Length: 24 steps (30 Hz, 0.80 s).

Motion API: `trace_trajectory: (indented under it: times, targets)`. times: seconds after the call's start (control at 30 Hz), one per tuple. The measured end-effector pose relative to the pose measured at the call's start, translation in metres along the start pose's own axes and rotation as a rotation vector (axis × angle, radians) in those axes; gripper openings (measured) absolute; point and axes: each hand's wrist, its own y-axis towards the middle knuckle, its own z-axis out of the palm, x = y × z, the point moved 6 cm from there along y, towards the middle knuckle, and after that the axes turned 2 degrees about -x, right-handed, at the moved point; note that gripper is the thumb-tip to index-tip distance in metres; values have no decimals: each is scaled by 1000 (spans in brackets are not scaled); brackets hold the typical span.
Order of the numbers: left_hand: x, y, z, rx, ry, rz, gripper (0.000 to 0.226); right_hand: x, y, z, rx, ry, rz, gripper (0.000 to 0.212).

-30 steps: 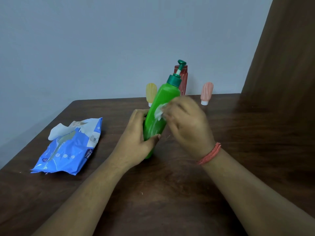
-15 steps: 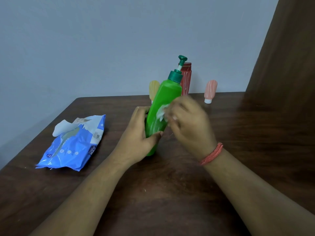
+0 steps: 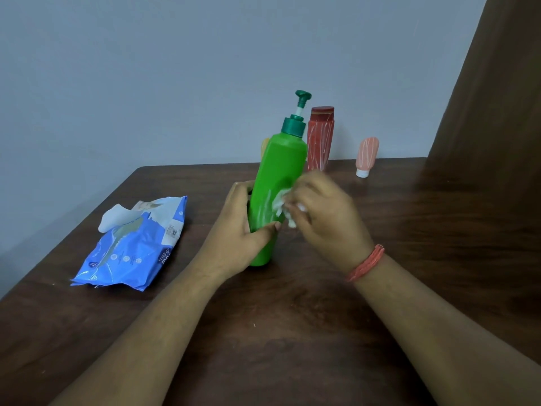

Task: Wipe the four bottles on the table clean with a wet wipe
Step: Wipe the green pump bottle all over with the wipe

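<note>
Left grip [image 3: 240, 230] wraps the green bottle [image 3: 278, 183] (tilted, base on counter [image 3: 292, 332]); right grip [image 3: 325, 212] pinches the wipe [image 3: 282, 206] against its side.

Bare forearms, orange wrist thread [image 3: 366, 263]

Green plastic pump bottle [image 3: 278, 183] near the middle of the dark wooden surface [image 3: 292, 332], tilted, left hand [image 3: 237, 232] on its left, right hand [image 3: 325, 212] on its right with a crumpled white wet wipe [image 3: 282, 205] against it. Behind: red ribbed bottle [image 3: 319, 139], small yellow bottle [image 3: 265, 143] mostly hidden. Far right rear: small pink squeeze bottle [image 3: 366, 155]. Left: blue wet-wipe pack [image 3: 131, 247], lying flat.
</note>
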Motion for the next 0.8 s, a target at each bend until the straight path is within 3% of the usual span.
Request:
trace_trajectory:
  times: [0.07, 0.17, 0.3, 0.4, 0.53, 0.6, 0.7, 0.8]
  targets:
    - [4, 0, -1, 3, -51, -27, 56, 3, -1, 6, 60, -21, -49, 6]
    - [4, 1, 1, 20, -32, -17, 56, -9, 3, -3, -59, 12, 74, 2]
    - [10, 2, -1, 11, -147, -60, 58, 2, -4, 14, 94, 21, -29, 2]
    - [15, 1, 1, 33, -180, -97, 61, -13, -2, 5, -37, 73, 118, 2]
    - [22, 0, 4, 30, -280, -134, 70, -2, -6, 12, 50, 63, 41, 3]
    - [22, -1, 6, 50, -275, -124, 71, -7, -4, 6, -10, 62, 84, 3]
    - [17, -3, 10, 102, -317, -111, 52, -15, -3, -2, -91, 80, 138, 2]
    - [20, -3, 10, 65, -563, -212, 36, -15, -5, -2, -80, 102, 144, 3]
